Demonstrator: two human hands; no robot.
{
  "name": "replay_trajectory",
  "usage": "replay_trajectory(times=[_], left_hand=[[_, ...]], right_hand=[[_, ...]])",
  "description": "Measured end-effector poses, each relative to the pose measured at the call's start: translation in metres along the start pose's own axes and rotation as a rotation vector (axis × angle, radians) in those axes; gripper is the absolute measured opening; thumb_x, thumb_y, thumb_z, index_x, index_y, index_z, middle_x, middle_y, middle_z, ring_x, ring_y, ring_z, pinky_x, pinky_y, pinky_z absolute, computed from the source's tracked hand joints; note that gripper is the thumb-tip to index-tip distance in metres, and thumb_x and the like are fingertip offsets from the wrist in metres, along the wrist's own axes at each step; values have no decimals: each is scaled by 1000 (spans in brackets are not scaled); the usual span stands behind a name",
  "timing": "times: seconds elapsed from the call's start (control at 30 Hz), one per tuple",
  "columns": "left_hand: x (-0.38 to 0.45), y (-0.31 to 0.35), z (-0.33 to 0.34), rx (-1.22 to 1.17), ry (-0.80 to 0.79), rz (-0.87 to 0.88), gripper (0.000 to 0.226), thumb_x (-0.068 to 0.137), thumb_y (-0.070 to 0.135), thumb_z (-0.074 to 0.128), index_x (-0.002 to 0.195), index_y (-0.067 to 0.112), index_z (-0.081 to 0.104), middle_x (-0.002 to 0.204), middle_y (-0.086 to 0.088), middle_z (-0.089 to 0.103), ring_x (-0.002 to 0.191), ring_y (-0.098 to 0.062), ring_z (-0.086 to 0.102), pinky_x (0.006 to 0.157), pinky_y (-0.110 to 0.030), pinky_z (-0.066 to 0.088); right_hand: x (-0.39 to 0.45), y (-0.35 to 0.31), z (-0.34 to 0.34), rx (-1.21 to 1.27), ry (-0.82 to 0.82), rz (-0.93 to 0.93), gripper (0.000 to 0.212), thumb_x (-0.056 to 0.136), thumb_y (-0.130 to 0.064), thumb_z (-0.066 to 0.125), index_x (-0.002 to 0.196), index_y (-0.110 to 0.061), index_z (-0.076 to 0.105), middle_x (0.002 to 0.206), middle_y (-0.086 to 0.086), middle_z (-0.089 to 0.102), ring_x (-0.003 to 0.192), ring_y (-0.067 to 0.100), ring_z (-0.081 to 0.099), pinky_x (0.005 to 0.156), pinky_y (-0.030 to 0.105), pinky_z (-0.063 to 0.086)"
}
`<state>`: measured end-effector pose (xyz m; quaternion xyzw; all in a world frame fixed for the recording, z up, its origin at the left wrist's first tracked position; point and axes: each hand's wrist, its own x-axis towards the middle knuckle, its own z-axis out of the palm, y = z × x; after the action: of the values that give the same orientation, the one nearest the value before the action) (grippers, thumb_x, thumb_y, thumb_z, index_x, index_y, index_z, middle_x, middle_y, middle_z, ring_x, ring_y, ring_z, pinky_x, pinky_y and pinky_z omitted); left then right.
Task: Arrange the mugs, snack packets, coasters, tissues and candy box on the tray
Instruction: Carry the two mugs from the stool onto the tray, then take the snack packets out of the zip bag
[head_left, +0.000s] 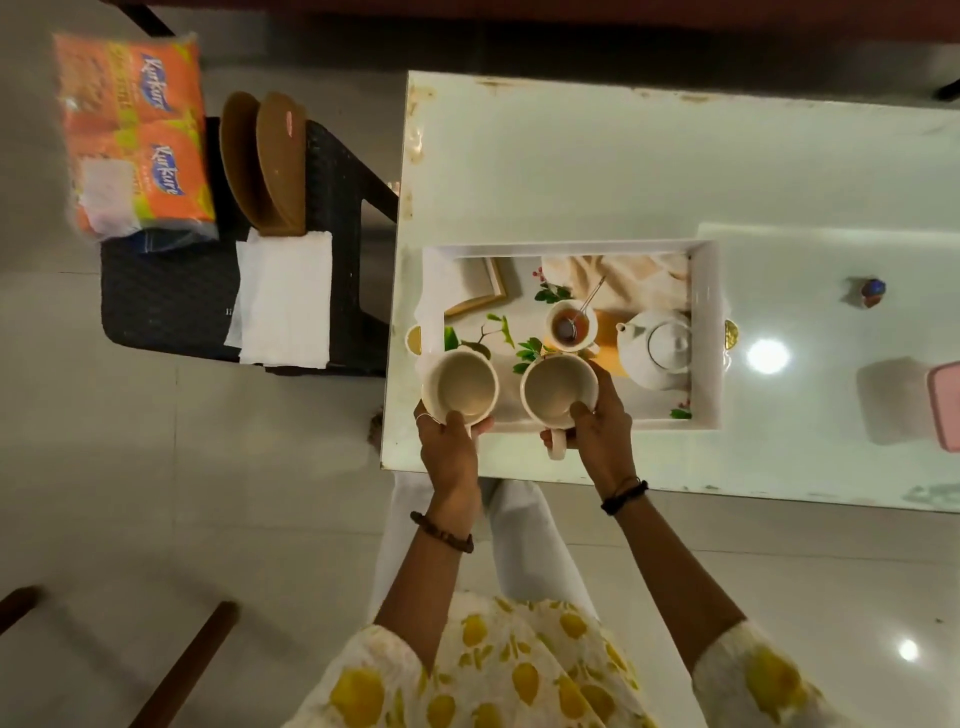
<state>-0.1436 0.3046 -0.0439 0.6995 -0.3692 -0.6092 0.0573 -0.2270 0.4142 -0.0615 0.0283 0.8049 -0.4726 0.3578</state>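
Observation:
A white tray (704, 332) with a printed teapot picture lies on the white table (571, 156). I hold two cream mugs over the tray's near edge. My left hand (451, 452) grips the left mug (460, 387) at its rim. My right hand (597, 421) grips the right mug (558, 389), whose handle points toward me. On a dark stool (171, 296) to the left sit orange snack packets (135, 135), two brown coasters (265, 161) standing on edge, and folded white tissues (285, 301). A pink box (945, 405) shows at the table's right edge.
A small blue and red object (871, 292) lies on the table right of the tray. Dark wooden furniture legs (187, 665) stand on the tiled floor at the lower left. My legs are against the table's near edge.

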Motion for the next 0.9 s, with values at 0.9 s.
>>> replay_trajectory(times=[0.9], left_hand=[[39, 59, -74, 31, 10, 336, 48, 90, 17, 57, 133, 23, 37, 138, -2, 44, 114, -12, 50, 100, -33, 43]], right_hand=[[-28, -130, 105, -249, -97, -388, 29, 90, -16, 52, 119, -16, 52, 118, 3, 59, 105, 19, 57, 91, 33, 49]])
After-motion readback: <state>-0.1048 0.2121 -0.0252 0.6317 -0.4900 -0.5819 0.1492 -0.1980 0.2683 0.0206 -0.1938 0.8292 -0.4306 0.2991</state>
